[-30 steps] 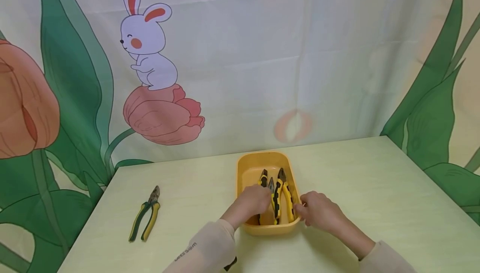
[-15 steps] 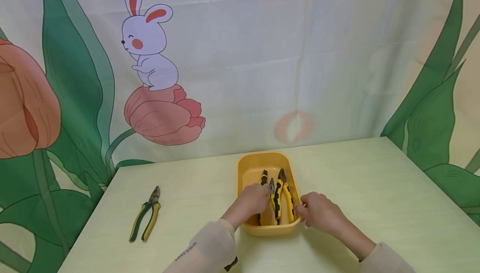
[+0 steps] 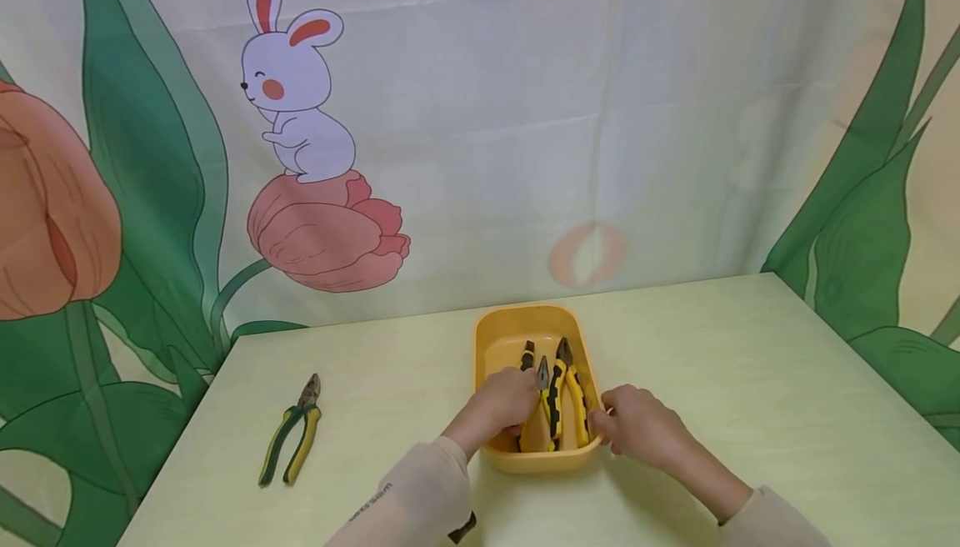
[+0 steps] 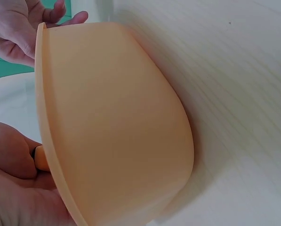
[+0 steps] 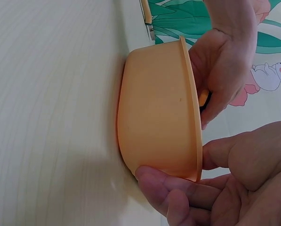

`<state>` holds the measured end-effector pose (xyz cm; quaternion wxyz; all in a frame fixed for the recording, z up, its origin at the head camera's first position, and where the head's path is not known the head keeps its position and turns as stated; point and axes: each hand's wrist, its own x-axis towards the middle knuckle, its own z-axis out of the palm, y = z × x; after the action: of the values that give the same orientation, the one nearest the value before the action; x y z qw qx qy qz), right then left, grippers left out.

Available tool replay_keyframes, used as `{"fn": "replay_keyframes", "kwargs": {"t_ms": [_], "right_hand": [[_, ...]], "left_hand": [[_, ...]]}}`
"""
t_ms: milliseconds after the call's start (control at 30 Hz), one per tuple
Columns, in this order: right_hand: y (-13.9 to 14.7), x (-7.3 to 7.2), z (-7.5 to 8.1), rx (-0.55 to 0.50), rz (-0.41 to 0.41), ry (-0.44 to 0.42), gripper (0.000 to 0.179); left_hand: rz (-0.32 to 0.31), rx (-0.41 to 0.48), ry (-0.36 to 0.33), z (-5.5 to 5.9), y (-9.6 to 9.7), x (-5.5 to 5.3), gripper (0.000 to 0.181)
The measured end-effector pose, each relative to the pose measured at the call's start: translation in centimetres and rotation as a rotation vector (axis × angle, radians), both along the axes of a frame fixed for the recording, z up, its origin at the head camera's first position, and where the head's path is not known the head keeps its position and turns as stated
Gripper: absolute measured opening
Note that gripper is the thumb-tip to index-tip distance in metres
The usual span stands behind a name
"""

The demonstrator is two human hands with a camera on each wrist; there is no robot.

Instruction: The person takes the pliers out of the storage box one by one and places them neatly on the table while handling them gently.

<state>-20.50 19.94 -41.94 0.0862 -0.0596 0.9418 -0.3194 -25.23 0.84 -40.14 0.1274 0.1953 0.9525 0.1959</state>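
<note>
A yellow plastic bin point(image 3: 543, 461) stands on the table with several pliers inside. My left hand point(image 3: 504, 401) reaches over its left side and grips yellow-and-black pliers point(image 3: 528, 353); the hand covers most of them. In the left wrist view, one handle end point(image 4: 41, 158) shows against my palm. Beside that hand lie grey-nosed pliers point(image 3: 543, 373) and larger yellow-and-black pliers point(image 3: 556, 401). My right hand point(image 3: 641, 422) pinches the bin's right wall near the front corner, thumb at the rim and fingers outside, as the right wrist view shows.
Green-and-yellow pliers point(image 3: 291, 434) lie on the table at the left, handles spread. A dark tool end point(image 3: 462, 528) sticks out from under my left sleeve. Behind the table hangs a printed curtain point(image 3: 480, 155) with a rabbit and flowers.
Almost nothing moves. The left hand's fingers shift slightly on the pliers inside the bin; the right hand stays on the bin wall.
</note>
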Motion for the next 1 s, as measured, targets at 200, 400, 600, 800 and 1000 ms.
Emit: {"fn": "replay_keyframes", "kwargs": {"t_ms": [200,400,600,800,1000], "right_hand": [[0.0,0.0,0.0,0.009,0.006,0.011,0.021],[0.0,0.1,-0.1,0.009,0.007,0.021,0.022],[0.0,0.2,-0.1,0.003,0.009,0.025,0.022],[0.0,0.1,0.0,0.006,0.004,0.016,0.021],[0.0,0.1,-0.1,0.007,0.006,0.022,0.021]], "left_hand": [[0.110,0.054,-0.105,0.2,0.1,-0.1,0.039],[0.286,0.179,-0.231,0.5,0.0,0.0,0.057],[0.226,0.142,-0.217,1.2,-0.1,-0.3,0.036],[0.152,0.048,-0.212,1.7,0.1,-0.6,0.031],[0.052,-0.087,-0.134,2.0,0.4,-0.7,0.029]]}}
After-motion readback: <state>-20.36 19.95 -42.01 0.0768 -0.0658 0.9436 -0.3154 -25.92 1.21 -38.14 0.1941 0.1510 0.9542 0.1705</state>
